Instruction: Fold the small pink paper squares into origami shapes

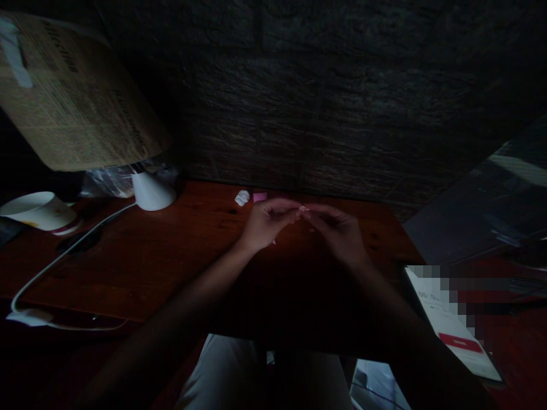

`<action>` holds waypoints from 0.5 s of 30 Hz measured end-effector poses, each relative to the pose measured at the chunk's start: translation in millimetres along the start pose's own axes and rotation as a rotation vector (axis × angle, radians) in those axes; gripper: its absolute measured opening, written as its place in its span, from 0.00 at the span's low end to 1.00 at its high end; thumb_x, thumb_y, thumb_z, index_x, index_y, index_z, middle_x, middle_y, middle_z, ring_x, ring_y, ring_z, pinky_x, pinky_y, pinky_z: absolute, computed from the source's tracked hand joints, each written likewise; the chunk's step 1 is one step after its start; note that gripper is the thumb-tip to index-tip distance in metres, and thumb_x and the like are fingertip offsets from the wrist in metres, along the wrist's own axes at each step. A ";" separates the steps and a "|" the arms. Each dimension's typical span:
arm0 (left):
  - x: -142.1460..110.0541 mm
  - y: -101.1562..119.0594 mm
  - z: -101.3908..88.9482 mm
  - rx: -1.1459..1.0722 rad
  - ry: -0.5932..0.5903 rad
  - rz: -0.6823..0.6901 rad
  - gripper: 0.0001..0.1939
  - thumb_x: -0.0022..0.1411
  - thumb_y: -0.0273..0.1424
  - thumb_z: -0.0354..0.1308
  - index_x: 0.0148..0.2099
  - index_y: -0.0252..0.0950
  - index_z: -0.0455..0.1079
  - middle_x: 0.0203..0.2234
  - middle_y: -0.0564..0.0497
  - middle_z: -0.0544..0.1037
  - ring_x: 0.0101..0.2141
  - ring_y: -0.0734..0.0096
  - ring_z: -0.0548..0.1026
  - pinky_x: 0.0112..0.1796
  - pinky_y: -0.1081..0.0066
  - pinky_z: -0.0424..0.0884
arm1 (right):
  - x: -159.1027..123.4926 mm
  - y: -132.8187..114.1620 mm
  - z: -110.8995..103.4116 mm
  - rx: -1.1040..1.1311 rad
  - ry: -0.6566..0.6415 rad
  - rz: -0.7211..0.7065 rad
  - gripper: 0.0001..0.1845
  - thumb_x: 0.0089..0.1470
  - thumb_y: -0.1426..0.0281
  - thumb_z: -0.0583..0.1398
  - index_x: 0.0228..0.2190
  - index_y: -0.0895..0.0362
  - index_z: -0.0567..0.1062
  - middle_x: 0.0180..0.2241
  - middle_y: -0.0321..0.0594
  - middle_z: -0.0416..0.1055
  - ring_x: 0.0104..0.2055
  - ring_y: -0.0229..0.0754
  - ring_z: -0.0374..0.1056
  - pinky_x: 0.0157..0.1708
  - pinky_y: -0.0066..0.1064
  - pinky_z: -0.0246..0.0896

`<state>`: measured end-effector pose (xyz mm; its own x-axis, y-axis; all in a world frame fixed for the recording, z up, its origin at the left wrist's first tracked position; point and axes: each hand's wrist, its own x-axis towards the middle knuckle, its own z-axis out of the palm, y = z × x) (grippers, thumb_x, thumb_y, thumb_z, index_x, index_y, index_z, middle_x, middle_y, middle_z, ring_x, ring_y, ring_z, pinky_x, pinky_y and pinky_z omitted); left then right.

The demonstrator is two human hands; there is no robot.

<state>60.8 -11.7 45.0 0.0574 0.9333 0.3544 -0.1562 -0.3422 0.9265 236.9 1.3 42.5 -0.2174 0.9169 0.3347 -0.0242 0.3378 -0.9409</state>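
My left hand (267, 222) and my right hand (337, 228) meet over the wooden table, each with thumb and fingers pinched together. Between their fingertips is a small pale pink scrap (303, 209), perhaps paper; the dim light hides its exact kind. Just behind my left hand lies a flat pink piece (260, 196), partly covered by the fingers. A crumpled white wad (242, 197) rests to its left. Tiny pink bits (311, 230) lie on the tabletop below the hands.
At the left stands a lamp with a newsprint-patterned shade (85, 108) and white base (152, 191). A paper cup (40, 210) is beside it. A white cable (64, 256) crosses the table (171, 256). A lit phone or tablet (448, 324) sits at right; a brick wall (320, 102) rises behind.
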 end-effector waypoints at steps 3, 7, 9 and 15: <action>-0.5 1.0 0.8 -0.001 0.040 -0.015 0.17 0.51 0.42 0.75 0.37 0.35 0.80 0.33 0.46 0.85 0.34 0.66 0.83 0.35 0.68 0.79 | 0.0 -0.4 -0.2 0.018 0.022 -0.001 0.14 0.49 0.57 0.72 0.38 0.49 0.85 0.40 0.38 0.84 0.40 0.45 0.79 0.35 0.35 0.76; -2.0 2.3 1.2 0.069 0.052 -0.014 0.17 0.52 0.43 0.74 0.38 0.35 0.82 0.35 0.45 0.86 0.36 0.63 0.83 0.37 0.66 0.80 | 0.0 0.4 -1.0 -0.011 0.068 0.006 0.14 0.49 0.57 0.72 0.36 0.49 0.85 0.38 0.38 0.84 0.38 0.44 0.78 0.34 0.35 0.75; -2.6 2.2 1.0 0.081 0.035 0.003 0.16 0.53 0.42 0.73 0.39 0.36 0.83 0.36 0.45 0.86 0.37 0.63 0.83 0.38 0.66 0.80 | -0.3 0.2 -1.0 -0.021 0.071 -0.006 0.13 0.49 0.56 0.72 0.35 0.50 0.85 0.37 0.38 0.84 0.38 0.44 0.78 0.35 0.36 0.75; -3.3 1.0 0.2 0.146 0.031 0.069 0.12 0.54 0.38 0.72 0.39 0.37 0.84 0.38 0.45 0.87 0.38 0.63 0.84 0.42 0.65 0.80 | -2.4 -2.0 1.3 -0.048 0.084 -0.032 0.14 0.49 0.55 0.71 0.34 0.50 0.85 0.37 0.39 0.84 0.39 0.46 0.78 0.34 0.36 0.75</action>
<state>60.6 -15.1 44.8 0.0207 0.9092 0.4159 -0.0133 -0.4157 0.9094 236.2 -1.9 43.5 -0.1343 0.9194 0.3697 0.0173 0.3752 -0.9268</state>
